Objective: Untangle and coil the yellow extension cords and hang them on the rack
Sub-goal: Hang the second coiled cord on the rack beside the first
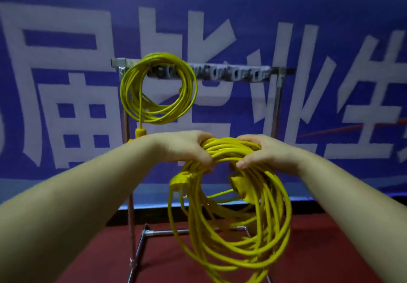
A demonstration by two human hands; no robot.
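A coiled yellow extension cord [233, 234] hangs from both my hands in front of the rack. My left hand [187, 148] grips the top of the coil from the left, and my right hand [262, 150] grips it from the right. Its yellow plug [181, 179] dangles at the left and its yellow socket end [240, 186] at the right. A second coiled yellow cord [156, 89] hangs on the left end of the metal rack [233, 73], its plug [141, 132] dangling below.
The rack's crossbar carries a row of hooks, bare to the right of the hung coil. Its chrome legs [141, 245] stand on a red floor [99, 260]. A blue banner [308, 29] with large white characters fills the background.
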